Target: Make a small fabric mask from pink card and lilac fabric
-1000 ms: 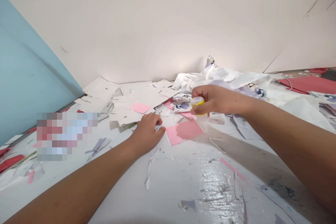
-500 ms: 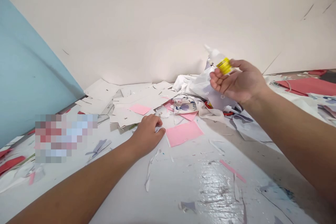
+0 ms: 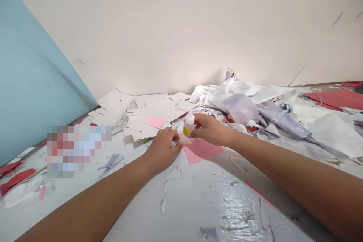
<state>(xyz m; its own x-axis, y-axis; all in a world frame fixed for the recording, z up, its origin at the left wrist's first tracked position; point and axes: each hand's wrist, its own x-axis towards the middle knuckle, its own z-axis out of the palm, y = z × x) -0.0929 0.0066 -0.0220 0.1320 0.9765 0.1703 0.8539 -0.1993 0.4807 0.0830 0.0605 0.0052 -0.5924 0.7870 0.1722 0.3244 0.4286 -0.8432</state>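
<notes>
My right hand (image 3: 211, 130) grips a small white glue bottle (image 3: 188, 124) with a yellow label. The bottle is upright, nozzle at the top, just past the left end of a pink paper piece (image 3: 202, 152). Close beside it, my left hand (image 3: 164, 144) rests on the table with its fingers curled towards the thumb. A pale bit shows between that thumb and the fingers, too small to name. The thumb's tip is at the pink paper's left edge.
Cut white card pieces (image 3: 153, 110) lie piled against the wall, a small pink piece (image 3: 155, 121) on top. Crumpled white and lilac fabric (image 3: 244, 107) is heaped at the back right. Red sheets (image 3: 337, 99) lie far right. Scraps and a pink strip (image 3: 259, 193) dot the white table (image 3: 147, 211).
My right hand has brought the glue bottle down and left, from raised over the fabric heap to beside my left hand. The bottle went from tilted to upright. My left hand stays nearly in place.
</notes>
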